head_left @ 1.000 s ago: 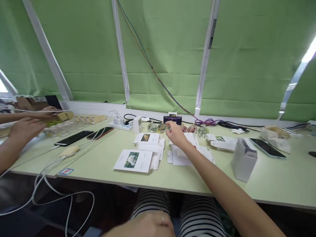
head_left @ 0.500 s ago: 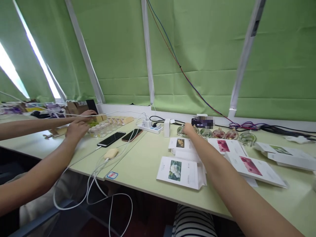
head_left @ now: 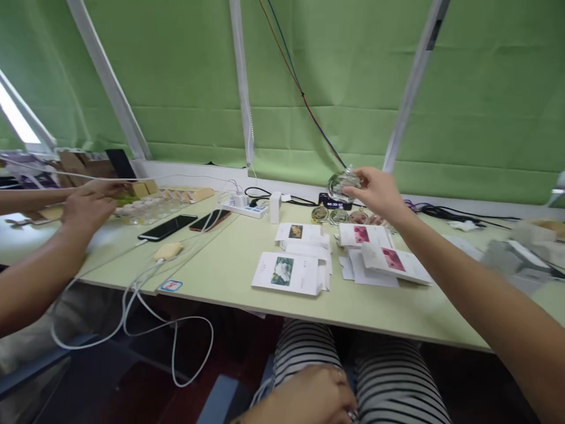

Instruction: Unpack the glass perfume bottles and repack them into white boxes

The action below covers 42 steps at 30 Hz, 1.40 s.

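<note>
My right hand (head_left: 375,188) grips a round, clear glass bottle (head_left: 342,186) by its side, raised above the back of the table. Its contents look greenish, and a small stopper sits on top. Below it stands a row of similar bottles: one yellowish (head_left: 320,214), one greenish (head_left: 339,216) and pinkish ones (head_left: 358,217), partly hidden behind my right forearm. My left hand (head_left: 315,394) lies low over my striped lap with curled fingers. Something small and shiny shows by its fingertips, too unclear to name.
Flat white cartons with flower pictures, one white-flowered (head_left: 282,272), one pink (head_left: 392,259), lie before me. A power strip (head_left: 245,206), phones (head_left: 168,228) and white cables are to the left. A neighbour's hands (head_left: 86,206) work among small bottles. Grey packaging (head_left: 516,259) lies right.
My right hand has lifted a bottle from the row and moved right. My left hand has come into view at the bottom. The camera view has shifted, showing more of my lap.
</note>
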{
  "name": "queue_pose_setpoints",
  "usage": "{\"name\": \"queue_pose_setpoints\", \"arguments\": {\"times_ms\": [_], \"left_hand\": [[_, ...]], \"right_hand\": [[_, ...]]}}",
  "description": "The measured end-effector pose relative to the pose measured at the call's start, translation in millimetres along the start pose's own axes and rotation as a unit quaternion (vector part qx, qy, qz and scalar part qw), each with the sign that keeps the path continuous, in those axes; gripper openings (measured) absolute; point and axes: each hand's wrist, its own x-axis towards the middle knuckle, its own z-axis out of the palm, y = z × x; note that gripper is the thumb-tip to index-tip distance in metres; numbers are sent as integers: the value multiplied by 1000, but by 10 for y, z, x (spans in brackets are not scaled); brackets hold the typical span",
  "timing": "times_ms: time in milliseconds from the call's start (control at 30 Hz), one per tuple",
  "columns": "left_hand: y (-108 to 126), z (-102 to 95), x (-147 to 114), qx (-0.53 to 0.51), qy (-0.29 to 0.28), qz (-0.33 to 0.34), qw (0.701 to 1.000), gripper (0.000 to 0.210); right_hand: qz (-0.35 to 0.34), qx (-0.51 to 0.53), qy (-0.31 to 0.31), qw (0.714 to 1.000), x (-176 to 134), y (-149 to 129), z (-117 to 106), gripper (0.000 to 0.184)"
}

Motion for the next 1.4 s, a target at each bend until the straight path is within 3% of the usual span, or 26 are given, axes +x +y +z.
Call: {"name": "queue_pose_setpoints", "arguments": {"times_ms": [67, 133, 200, 300, 433, 567, 700, 867, 1400], "left_hand": [[101, -74, 50, -52, 8, -30, 998, 18], [265, -216, 118, -101, 11, -36, 994, 19], [439, -429, 204, -128, 31, -31, 991, 18], [618, -844, 397, -127, 126, -36, 983, 17], [654, -1370, 803, -13, 218, -43, 975, 17], [570, -1594, 1225, 68, 151, -24, 986, 18], [510, -1595, 1431, 136, 80, 3, 987, 19], [519, -1606, 1403, 148, 45, 9, 988, 20], [490, -1590, 1406, 170, 54, 22, 984, 22]], "right_hand": [[-31, 51, 8, 998, -589, 108, -318, 26], [-29, 92, -6, 995, -1175, 215, -480, 26], [-12, 123, -24, 992, -1627, 328, -491, 26], [-22, 173, -32, 984, -1944, 487, -340, 24], [-22, 237, -58, 970, -1939, 627, -119, 22], [-18, 277, -73, 958, -1895, 701, -25, 23], [-38, 305, -88, 948, -1915, 724, -22, 27], [-33, 304, -96, 947, -1923, 723, -30, 30], [-28, 295, -94, 950, -1925, 737, -3, 28]]}}
